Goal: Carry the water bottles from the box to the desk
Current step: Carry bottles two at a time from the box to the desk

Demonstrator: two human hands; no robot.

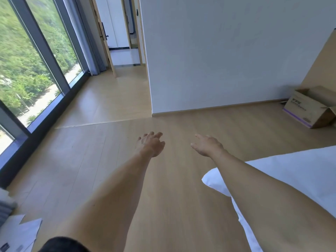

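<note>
Pale wood floor (112, 160) stretches ahead of you, with a floor-to-ceiling window (32, 66) along your left and a white wall (227, 57) in front. Both your arms reach forward over the floor, palms down. Your left hand (151, 143) has its grip relaxed and spread, holding nothing; your right hand (208, 145) is the same, fingers loosely extended, nothing in it. The cardboard box (307, 109) sits on the floor at the far right, against the wall, flaps open, well apart from both hands; you cannot tell from here whether bottles are inside. A white bed (291, 171) edges in beneath your right forearm. Loose papers (20, 233) lie at lower left.
</note>
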